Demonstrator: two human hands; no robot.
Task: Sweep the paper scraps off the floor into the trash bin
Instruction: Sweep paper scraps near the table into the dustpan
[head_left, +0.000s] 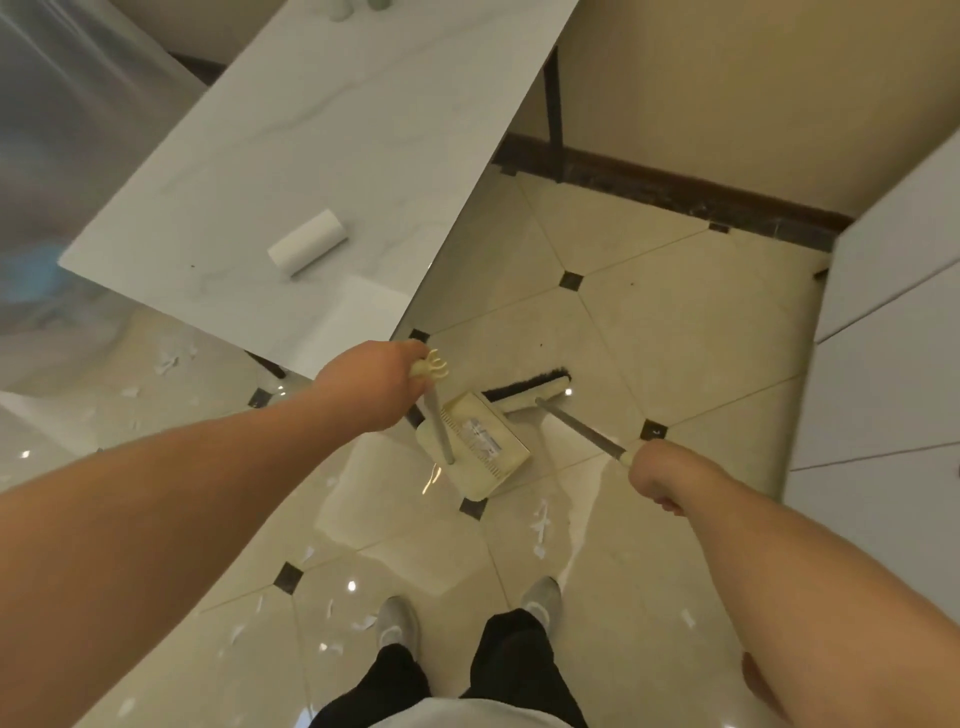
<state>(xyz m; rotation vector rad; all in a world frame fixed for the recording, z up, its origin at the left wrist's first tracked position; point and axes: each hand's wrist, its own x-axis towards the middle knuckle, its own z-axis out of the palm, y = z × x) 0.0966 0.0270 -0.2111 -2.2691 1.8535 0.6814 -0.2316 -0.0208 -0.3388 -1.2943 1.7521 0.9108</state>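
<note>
Light, flimsy paper scraps (169, 358) lie scattered over the floor (675, 332), left to right. The left hand (371, 384) has its grip curled round the dustpan (480, 441) handle; the right hand (657, 467) clasps the broom (535, 389) stick near its top.

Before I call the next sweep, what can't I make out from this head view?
- Trash bin: nowhere in the frame.
- Floor under the table: hidden by its top, so scraps there can't be counted.
- Dustpan inside: too glary to tell whether it holds scraps.
- Brush bristles: partly behind the dustpan.
- Left hand and right hand fingers: hidden behind the hands.
- Far left: blurred behind plastic sheet.
</note>
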